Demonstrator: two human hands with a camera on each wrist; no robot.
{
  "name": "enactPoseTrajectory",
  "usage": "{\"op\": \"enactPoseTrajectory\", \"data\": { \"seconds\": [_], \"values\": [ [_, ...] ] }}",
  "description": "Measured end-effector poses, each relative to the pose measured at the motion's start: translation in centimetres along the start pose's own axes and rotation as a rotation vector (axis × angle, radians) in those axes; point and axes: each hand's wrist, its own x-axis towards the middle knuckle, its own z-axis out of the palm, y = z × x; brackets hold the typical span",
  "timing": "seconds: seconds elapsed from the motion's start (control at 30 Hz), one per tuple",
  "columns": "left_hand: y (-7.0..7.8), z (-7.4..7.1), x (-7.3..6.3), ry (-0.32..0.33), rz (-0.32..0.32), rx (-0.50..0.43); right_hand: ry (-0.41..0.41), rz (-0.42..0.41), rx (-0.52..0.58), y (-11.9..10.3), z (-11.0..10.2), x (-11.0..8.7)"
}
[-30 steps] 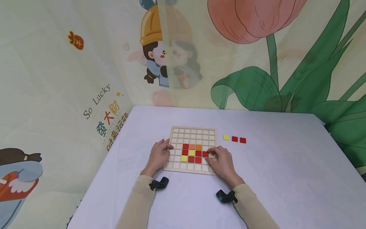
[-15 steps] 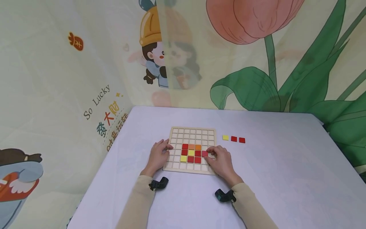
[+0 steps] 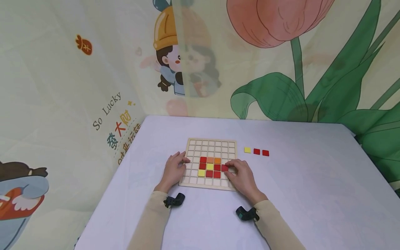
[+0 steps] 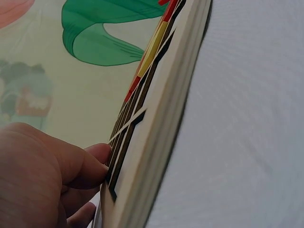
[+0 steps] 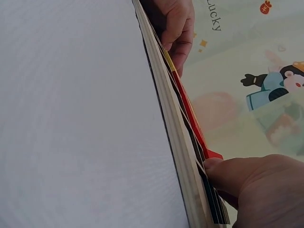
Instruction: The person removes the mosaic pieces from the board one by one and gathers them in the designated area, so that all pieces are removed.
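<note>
A pale wooden grid board (image 3: 212, 184) lies on the table. Red, yellow and orange square tiles, such as a yellow tile (image 3: 210, 166), fill several cells near its middle. My right hand (image 3: 242, 176) pinches a red tile (image 3: 224, 168) between thumb and fingers at the right end of the middle tile row. In the right wrist view this red tile (image 5: 214, 154) sits slightly tilted at the thumb tip. My left hand (image 3: 173, 170) grips the board's left edge, thumb and fingers at its rim (image 4: 156, 156).
Right of the board, a loose yellow tile (image 3: 247, 150) and two red tiles (image 3: 261, 152) lie in a row on the white table (image 3: 297, 194). Printed cloth (image 3: 200, 69) hangs behind the table and along its left side.
The red tile at my right fingertips tilts slightly and shifts a little within its spot on the board. My left hand stays at the board's edge.
</note>
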Motion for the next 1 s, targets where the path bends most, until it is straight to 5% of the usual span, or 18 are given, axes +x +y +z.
{"op": "enactPoseTrajectory", "data": {
  "seconds": [1.0],
  "values": [
    [-0.25, 0.22, 0.05, -0.001, -0.011, -0.012, -0.049, -0.073, -0.059, -0.18, -0.07, -0.12]
  ]
}}
